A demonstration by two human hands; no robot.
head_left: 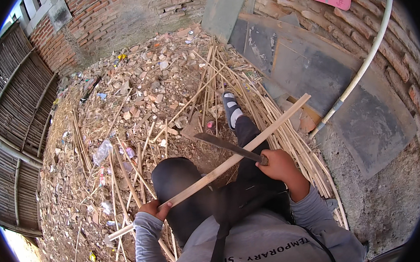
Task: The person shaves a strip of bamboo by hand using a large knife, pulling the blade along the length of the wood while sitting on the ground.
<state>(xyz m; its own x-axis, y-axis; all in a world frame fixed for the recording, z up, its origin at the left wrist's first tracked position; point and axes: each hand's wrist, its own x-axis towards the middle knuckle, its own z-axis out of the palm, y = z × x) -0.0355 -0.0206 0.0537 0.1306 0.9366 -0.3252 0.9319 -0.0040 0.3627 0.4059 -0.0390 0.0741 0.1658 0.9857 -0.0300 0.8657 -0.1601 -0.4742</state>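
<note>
A long pale bamboo strip point(208, 177) slants across my lap, rising from lower left to upper right. My left hand point(155, 209) is closed around it near its lower end, above my left knee. In my right hand point(277, 166) is the handle of a machete point(218, 142). Its dark blade points to the upper left and crosses the strip just left of my right hand. Whether the edge touches the bamboo I cannot tell. My fingers wrap the handle closely, hiding most of it.
Piled bamboo strips point(299, 156) lie beside my right leg; more loose strips point(121, 186) are on the left. Rubble and litter point(134, 97) cover the ground. Dark boards point(308, 70) and a pale pole point(362, 74) lean at the right. A bamboo-slat wall point(12, 125) stands left.
</note>
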